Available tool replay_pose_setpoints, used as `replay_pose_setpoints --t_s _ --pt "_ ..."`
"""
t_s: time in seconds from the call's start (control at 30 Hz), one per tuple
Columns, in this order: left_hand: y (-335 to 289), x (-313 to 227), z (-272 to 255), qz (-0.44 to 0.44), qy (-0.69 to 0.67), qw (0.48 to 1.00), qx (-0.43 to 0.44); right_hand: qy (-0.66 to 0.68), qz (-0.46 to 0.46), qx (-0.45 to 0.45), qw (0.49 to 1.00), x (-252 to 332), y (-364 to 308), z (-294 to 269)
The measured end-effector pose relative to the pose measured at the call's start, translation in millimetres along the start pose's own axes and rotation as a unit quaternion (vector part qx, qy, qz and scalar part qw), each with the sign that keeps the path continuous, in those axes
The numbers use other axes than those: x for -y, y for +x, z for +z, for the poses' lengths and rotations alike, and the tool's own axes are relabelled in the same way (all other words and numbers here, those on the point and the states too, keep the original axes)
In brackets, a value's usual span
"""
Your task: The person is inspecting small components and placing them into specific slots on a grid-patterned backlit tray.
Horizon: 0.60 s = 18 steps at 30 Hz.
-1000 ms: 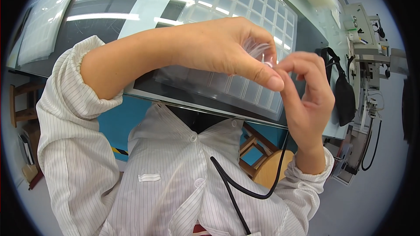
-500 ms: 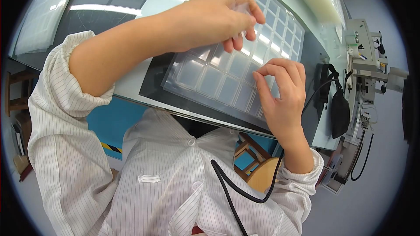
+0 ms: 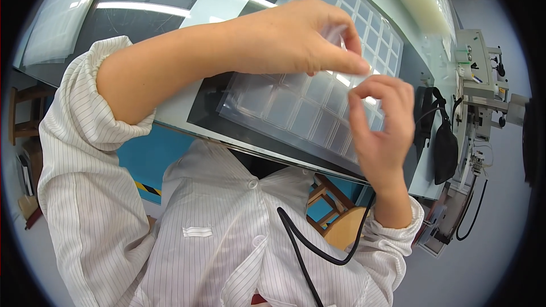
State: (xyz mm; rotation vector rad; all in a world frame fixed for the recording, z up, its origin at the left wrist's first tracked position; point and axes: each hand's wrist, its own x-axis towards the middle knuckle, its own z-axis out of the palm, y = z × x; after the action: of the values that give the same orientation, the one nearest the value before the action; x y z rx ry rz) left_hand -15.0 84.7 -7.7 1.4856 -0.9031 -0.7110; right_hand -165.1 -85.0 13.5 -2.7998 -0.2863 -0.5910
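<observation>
A large clear plastic sheet [image 3: 284, 118] marked out in a grid of rectangular, film-like cells lies tilted on a dark mat [image 3: 206, 101]. Over its middle, my left hand [image 3: 310, 40] is curled around a crumpled bit of clear film [image 3: 336, 34]. Its thumb points toward my right hand [image 3: 389, 115]. That hand hovers above the sheet's right side, thumb and index finger brought together in a ring. Whatever sits in this pinch, if anything, is too small or see-through to make out. The two hands' fingertips are close together, slightly blurred.
Clear sheets [image 3: 68, 28] lie at the far left of the glass-topped table, beside another dark mat [image 3: 139, 14]. A thick translucent stack [image 3: 418, 3] stands at the back right. A black pouch [image 3: 445, 150] hangs at the right edge. A black cable [image 3: 324, 260] crosses my coat.
My left hand has swung right and down, its thumb now reaching toward my right hand. The right hand has shifted slightly right, its fingertips closing into a pinch.
</observation>
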Motion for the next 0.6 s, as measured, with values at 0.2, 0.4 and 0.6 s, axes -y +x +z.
replay_pose_setpoints --t_s 0.2,0.4,0.6 --pt "-3.0 -4.0 -5.5 -0.009 -0.001 0.995 0.098 0.222 0.127 -0.043 0.966 8.3 17.1 -5.5" --pt "5.0 -18.5 -25.2 -0.138 -0.144 0.978 -0.052 -0.021 -0.009 -0.005 1.0 12.7 8.7 20.1" --pt "-1.7 -15.8 -26.8 -0.132 -0.144 0.98 -0.041 -0.029 -0.026 -0.003 0.999 15.0 7.9 24.7"
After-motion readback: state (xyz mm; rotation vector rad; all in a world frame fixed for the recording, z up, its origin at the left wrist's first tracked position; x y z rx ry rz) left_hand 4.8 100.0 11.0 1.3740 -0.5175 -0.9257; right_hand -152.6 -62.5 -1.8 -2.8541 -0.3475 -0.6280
